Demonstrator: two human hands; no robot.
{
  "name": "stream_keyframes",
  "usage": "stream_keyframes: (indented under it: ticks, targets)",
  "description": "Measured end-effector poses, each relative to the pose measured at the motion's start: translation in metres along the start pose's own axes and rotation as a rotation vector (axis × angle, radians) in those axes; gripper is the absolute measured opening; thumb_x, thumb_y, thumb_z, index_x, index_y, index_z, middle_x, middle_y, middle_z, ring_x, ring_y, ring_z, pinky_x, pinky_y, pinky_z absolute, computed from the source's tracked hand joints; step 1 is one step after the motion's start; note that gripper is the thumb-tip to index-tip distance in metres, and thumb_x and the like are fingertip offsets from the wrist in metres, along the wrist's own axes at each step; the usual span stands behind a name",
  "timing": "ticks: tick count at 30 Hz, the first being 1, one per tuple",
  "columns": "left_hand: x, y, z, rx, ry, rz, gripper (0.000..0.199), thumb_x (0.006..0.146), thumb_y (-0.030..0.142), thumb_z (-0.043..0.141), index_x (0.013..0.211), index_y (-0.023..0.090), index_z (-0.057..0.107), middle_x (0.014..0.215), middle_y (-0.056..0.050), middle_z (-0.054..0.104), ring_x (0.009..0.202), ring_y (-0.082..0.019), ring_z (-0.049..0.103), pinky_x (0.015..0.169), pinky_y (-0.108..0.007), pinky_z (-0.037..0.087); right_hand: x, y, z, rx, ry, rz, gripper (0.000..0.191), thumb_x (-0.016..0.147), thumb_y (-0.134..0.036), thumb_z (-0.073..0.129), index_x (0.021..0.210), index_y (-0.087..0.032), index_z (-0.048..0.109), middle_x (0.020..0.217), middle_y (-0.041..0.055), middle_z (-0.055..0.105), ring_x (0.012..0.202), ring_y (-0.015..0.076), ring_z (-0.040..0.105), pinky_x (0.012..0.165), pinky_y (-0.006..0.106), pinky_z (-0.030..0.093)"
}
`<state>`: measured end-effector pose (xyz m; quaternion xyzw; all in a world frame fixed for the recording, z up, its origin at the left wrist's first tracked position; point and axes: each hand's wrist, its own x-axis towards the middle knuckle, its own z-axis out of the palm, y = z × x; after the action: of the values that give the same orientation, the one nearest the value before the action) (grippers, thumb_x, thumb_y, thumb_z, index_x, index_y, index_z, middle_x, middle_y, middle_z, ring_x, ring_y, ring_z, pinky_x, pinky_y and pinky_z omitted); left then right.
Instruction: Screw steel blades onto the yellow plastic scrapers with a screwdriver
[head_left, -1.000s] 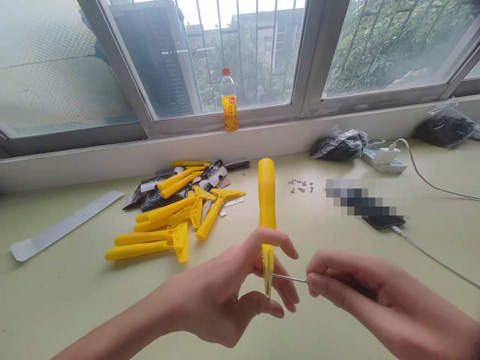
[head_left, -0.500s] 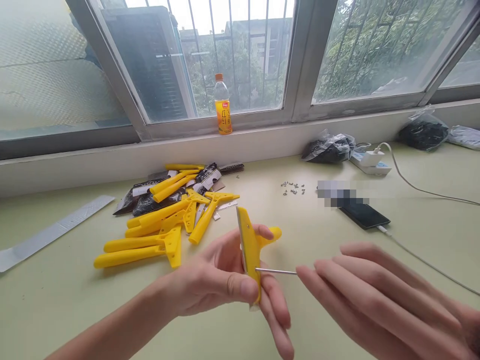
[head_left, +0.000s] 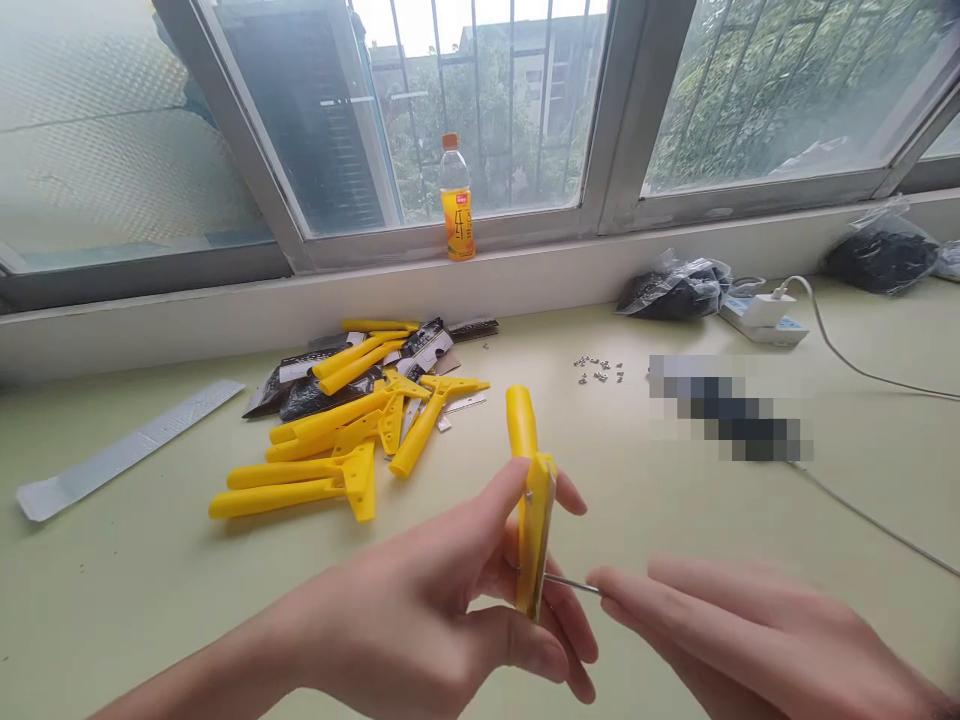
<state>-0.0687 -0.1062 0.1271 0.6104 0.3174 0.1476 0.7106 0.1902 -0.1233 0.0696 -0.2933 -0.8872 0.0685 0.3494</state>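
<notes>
Presently, the left hand is grasping a yellow tool by its wide head, with the thumb at the lower end and other fingers behind it. So the tool is in the air above the surface, and its handle points away, toward the window. From the right side, a thin metal rod comes to the head; whether its tip is inside a hole, I cannot tell. The right hand, somewhat blurred, seems to pinch this rod between nearly straight fingers; what lies within the palm is hidden.

To do this step well, in my judgement, the rod should stand square to the head, because a slanted tip can slip. It is also better that the left hand supports the head just beside the contact, so that it does not twist. One edge of the head is greyish and may be a blade, therefore the fingertips should be kept away from it.

Farther, to the left, lie more yellow tools near some dark packs; to the right, small metal pieces are scattered. Farthest, a bottle stands upright before the window.
</notes>
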Motion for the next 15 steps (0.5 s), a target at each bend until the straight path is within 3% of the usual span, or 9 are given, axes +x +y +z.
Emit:
stream_keyframes:
  ticks: [3,5,7,8,9,12,14,15]
  targets:
    - [0.002,-0.004,0.000,0.109,0.027,0.028,0.054,0.092,0.008,0.054,0.139,0.026,0.036,0.107,-0.007,0.065,0.106,-0.022,0.069,0.093,-0.039,0.056,0.009,0.008,0.006,0.616,-0.281,0.482,0.034,0.102,-0.043,0.052,0.090,-0.020,0.073,0.056,-0.0032,0.042,0.045,0.0084,0.032,0.039,0.021,0.030]
    - [0.003,-0.009,0.001,0.170,0.057,0.077,0.057,0.090,0.005,0.053,0.140,0.027,0.037,0.112,-0.008,0.062,0.109,-0.020,0.066,0.091,-0.035,0.056,0.013,0.015,0.013,0.959,-0.473,0.830,0.041,0.099,-0.055,0.053,0.089,-0.019,0.070,0.055,-0.0077,0.026,0.045,0.0064,0.018,0.037,0.018,0.018]
    - [0.006,-0.014,0.000,0.213,0.108,0.104,0.057,0.089,0.004,0.055,0.138,0.028,0.039,0.115,-0.008,0.061,0.110,-0.020,0.064,0.092,-0.034,0.055,0.013,0.021,0.022,1.101,-0.532,0.988,0.043,0.098,-0.061,0.053,0.094,-0.020,0.066,0.056,-0.0097,0.021,0.046,0.0059,0.012,0.037,0.017,0.013]
    - [0.007,-0.016,0.000,0.211,0.135,0.100,0.056,0.089,0.005,0.057,0.137,0.027,0.039,0.115,-0.009,0.061,0.111,-0.020,0.063,0.094,-0.035,0.054,0.011,0.024,0.026,1.052,-0.478,0.953,0.040,0.098,-0.058,0.054,0.096,-0.020,0.065,0.057,-0.0097,0.024,0.046,0.0060,0.014,0.038,0.017,0.015]
    - [0.009,-0.018,-0.001,0.179,0.152,0.087,0.054,0.090,0.007,0.058,0.136,0.027,0.039,0.115,-0.010,0.062,0.111,-0.021,0.064,0.096,-0.037,0.053,0.009,0.026,0.030,0.926,-0.368,0.831,0.035,0.100,-0.053,0.054,0.099,-0.020,0.065,0.057,-0.0087,0.031,0.046,0.0063,0.020,0.039,0.018,0.020]
    - [0.017,-0.021,-0.005,-0.069,0.107,0.048,0.051,0.094,0.014,0.060,0.135,0.026,0.033,0.110,-0.011,0.067,0.108,-0.024,0.069,0.099,-0.045,0.050,-0.001,0.034,0.034,0.295,-0.004,0.127,0.023,0.104,-0.029,0.049,0.113,-0.017,0.066,0.070,0.0016,0.058,0.056,0.0110,0.047,0.050,0.024,0.038]
    - [0.021,-0.023,-0.007,-0.229,0.023,0.021,0.052,0.092,0.015,0.064,0.132,0.025,0.032,0.106,-0.010,0.069,0.102,-0.025,0.072,0.100,-0.050,0.049,-0.006,0.037,0.030,-0.092,0.073,-0.288,0.030,0.102,-0.021,0.045,0.121,-0.012,0.066,0.084,0.0097,0.068,0.066,0.0169,0.058,0.055,0.030,0.043]
    - [0.022,-0.024,-0.008,-0.280,-0.011,0.007,0.053,0.091,0.015,0.066,0.130,0.025,0.032,0.104,-0.010,0.070,0.100,-0.025,0.073,0.101,-0.052,0.048,-0.007,0.037,0.028,-0.228,0.080,-0.406,0.031,0.099,-0.018,0.046,0.120,-0.010,0.067,0.088,0.0122,0.070,0.068,0.0187,0.059,0.055,0.032,0.043]
